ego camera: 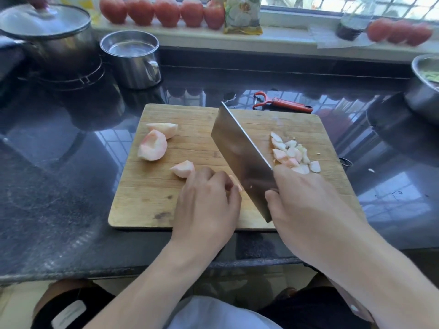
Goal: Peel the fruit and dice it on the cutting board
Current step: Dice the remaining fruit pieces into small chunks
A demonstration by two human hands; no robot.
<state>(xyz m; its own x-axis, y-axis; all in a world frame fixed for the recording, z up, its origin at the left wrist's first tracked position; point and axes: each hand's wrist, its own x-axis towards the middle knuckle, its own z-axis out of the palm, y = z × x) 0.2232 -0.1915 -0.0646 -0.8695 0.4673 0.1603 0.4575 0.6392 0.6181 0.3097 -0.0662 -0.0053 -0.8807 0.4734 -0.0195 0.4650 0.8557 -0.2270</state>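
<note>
A rectangular wooden cutting board [190, 205] with rounded corners and a worn, streaky grain lies on a glossy, speckled dark stone counter [59, 186]. Over the board's middle a broad, flat steel cleaver [240, 157] stands tilted, its smooth blade running diagonally from the board's far edge toward its near edge. The right hand [306, 200] is clamped round the cleaver at the handle end, thumb pressed on the blade's flat. The left hand [209, 195], at the board's near edge just left of the blade, has its fingers curled over a thin pale-pink fruit piece [235, 182] beside the steel. Three larger peeled chunks [153, 146], smooth and rounded with a pink blush, sit on the board's left half. A heap of small angular diced pieces [292, 155] lies on its right half, behind the blade. Just beyond the board's far edge rests a red-handled peeler [282, 104]. Farther back and left of the board stand a shiny steel mug [133, 65] and a lidded metal pot [47, 36].
</note>
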